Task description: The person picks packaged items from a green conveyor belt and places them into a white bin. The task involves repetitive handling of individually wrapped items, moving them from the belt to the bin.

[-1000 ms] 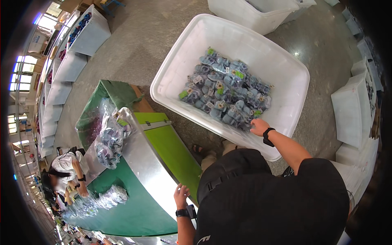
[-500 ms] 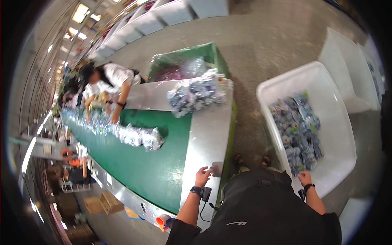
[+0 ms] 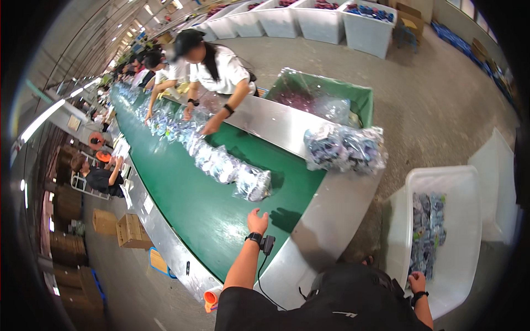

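Observation:
My left hand (image 3: 258,222) reaches out over the green conveyor belt (image 3: 187,198), fingers apart and holding nothing. Just beyond it lies the near end of a row of clear plastic-wrapped packs (image 3: 253,183) with bluish-grey contents. A gap separates the hand from the packs. My right hand (image 3: 418,282) hangs by the rim of a white bin (image 3: 461,243), fingers loosely bent, with nothing seen in them. Rows of bluish-grey bagged items (image 3: 428,231) lie inside that bin. More wrapped packs (image 3: 345,148) are piled on the metal table edge at the belt's far right corner.
A person in a white top (image 3: 223,71) handles packs across the belt, with others farther along. Behind the table stands a green plastic-lined bin (image 3: 361,102). An orange tape dispenser (image 3: 211,298) sits at the near left edge. White bins (image 3: 367,36) line the back.
My view has swung left toward the belt. My left hand has moved forward from the metal edge to over the belt. My right hand stays by the white bin.

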